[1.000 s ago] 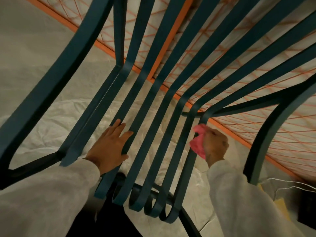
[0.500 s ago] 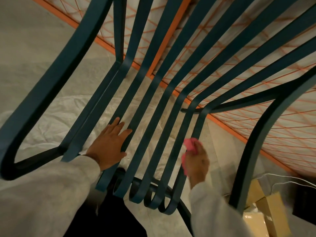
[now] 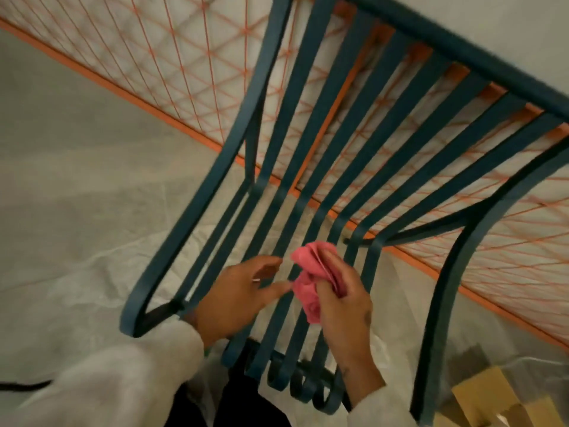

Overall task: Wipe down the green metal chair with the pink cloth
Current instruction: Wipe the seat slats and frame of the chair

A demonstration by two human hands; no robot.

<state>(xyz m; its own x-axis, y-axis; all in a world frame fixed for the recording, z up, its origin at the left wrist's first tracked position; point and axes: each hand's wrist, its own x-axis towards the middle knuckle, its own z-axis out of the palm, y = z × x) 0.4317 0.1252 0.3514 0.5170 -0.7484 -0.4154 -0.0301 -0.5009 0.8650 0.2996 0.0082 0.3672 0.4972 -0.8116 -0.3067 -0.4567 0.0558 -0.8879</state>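
**Chair in front of you, cloth bunched between both hands**

The chair [image 3: 462,52] fills the view from 12 o'clock down to 6, and you are looking down over its seat slats. It is rigid painted metal, so it should not flex under pressure. Its narrow, smooth slats have open gaps between them, so the cloth can slip through. To steady the chair, I would take hold of an armrest or lay a palm flat across two slats rather than grip the curled front ends at 6 o'clock.

The cloth [image 3: 308,291] sits just below centre, over the seat slats. It is soft, light and crumpled into a wad. Your right hand [image 3: 345,306] holds it, with fingers [image 3: 332,266] curled round the bundle. Your left hand [image 3: 237,294], at 7 o'clock from the cloth, has its fingers loosely spread with the tips at the cloth's edge. I see no clear pinch. The cloth looks ready for refolding to a fresh face.

A plastic sheet [image 3: 77,241] covers the floor at 9 o'clock and may slide underfoot. An orange netted panel [image 3: 184,72] runs behind the chair from 10 to 3 o'clock, close to the backrest. Cardboard boxes [image 3: 480,392] crowd the right armrest at 5 o'clock.
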